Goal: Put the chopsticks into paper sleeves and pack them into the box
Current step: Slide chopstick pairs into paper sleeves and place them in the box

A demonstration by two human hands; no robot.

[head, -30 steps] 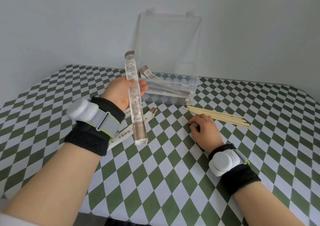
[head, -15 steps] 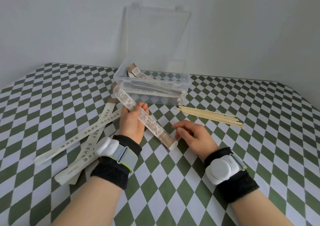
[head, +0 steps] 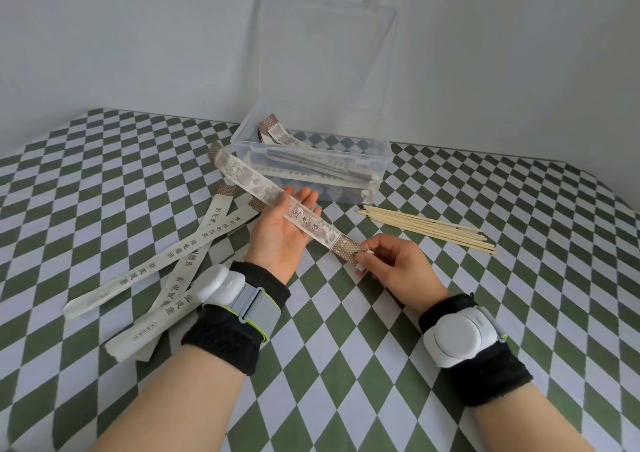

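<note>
A printed paper sleeve [head: 249, 179] slants from near the box down toward me. My left hand [head: 282, 235] lies palm up under its middle, thumb pressing it onto the fingers. The brown patterned near end is pinched by my right hand [head: 394, 268] between thumb and fingertips. Several bare wooden chopsticks [head: 427, 230] lie on the table to the right of my hands. Behind them, the clear plastic box [head: 382, 171] stands with its lid upright, and several sleeved chopsticks [head: 311, 164] lie inside.
Three more paper sleeves [head: 156, 261] lie fanned on the green and white checkered tablecloth [head: 519, 295] left of my left wrist. A plain wall rises close behind the box. Both wrists carry white devices on black bands.
My left hand lowered the sleeve from upright to a slant over the table. My right hand lifted off the tablecloth and took hold of the sleeve's near end.
</note>
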